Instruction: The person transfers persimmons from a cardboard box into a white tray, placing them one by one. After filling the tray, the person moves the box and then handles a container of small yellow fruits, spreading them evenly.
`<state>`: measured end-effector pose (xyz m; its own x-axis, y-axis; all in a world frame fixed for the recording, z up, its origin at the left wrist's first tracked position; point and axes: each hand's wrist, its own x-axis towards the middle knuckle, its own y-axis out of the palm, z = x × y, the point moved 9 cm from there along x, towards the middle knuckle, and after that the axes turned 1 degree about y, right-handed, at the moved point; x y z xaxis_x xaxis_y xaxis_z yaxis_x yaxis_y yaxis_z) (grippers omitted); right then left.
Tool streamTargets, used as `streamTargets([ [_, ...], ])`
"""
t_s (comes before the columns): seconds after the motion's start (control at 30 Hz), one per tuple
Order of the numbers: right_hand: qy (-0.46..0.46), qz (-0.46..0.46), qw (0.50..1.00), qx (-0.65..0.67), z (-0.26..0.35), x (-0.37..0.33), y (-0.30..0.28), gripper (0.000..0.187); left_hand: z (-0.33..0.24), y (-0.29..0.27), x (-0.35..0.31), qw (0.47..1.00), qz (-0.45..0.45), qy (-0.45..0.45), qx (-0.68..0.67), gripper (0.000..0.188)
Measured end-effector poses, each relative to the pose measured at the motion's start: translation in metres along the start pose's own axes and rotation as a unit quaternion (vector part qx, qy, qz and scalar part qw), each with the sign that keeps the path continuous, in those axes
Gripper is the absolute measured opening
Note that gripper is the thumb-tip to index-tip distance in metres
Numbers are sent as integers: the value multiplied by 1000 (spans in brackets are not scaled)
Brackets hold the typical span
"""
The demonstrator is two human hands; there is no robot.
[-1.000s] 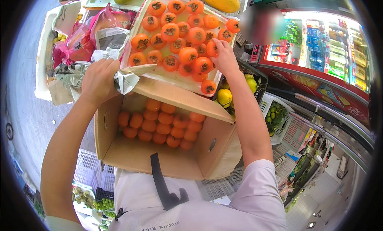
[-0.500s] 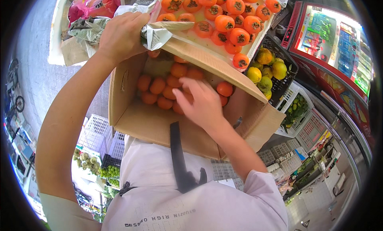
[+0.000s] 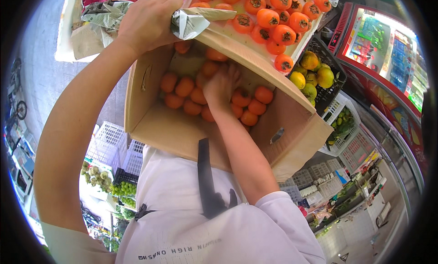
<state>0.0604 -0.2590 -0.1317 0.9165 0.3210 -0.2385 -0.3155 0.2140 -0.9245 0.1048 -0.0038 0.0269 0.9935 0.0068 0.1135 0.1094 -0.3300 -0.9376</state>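
A tilted cardboard box (image 3: 173,138) faces me with its top open, and orange persimmons (image 3: 185,86) lie against its far inner side. My left hand (image 3: 153,23) is closed at the box's upper left edge, where crumpled newspaper (image 3: 189,26) sticks out beside the fingers. Deep inside the box, my right hand (image 3: 222,83) is among the persimmons with its fingers curled. Whatever those fingers hold, if anything, is hidden by the hand and the shadow. Fruit touches it on both sides.
Behind the box, a white tray (image 3: 292,58) bears more persimmons (image 3: 268,18). To the right are a black crate (image 3: 340,79) of green-yellow citrus, a white basket (image 3: 353,118) with leafy green fruit, and a red-framed drinks fridge (image 3: 340,47). A pale foam box (image 3: 64,40) stands at the upper left.
My right hand has moved up and deeper into the box, from above the fruit to among it. Persimmons on the right side now show more fully. My left hand keeps its place on the box edge.
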Motion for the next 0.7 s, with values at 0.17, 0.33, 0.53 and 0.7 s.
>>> streamTargets([
  [0.17,-41,-7,969,245,14,-28,-56,81,3,1,-4,1000,-13,9,-5,44],
  [0.33,-44,119,839,529,30,-59,-109,87,6,4,-4,1000,1,-18,-20,53],
  [0.53,-134,129,746,640,57,-64,-171,95,2,1,-1,1000,-6,-19,-23,61],
  [0.7,-128,144,746,637,65,-52,-195,98,5,4,0,1000,-7,-18,-18,63],
])
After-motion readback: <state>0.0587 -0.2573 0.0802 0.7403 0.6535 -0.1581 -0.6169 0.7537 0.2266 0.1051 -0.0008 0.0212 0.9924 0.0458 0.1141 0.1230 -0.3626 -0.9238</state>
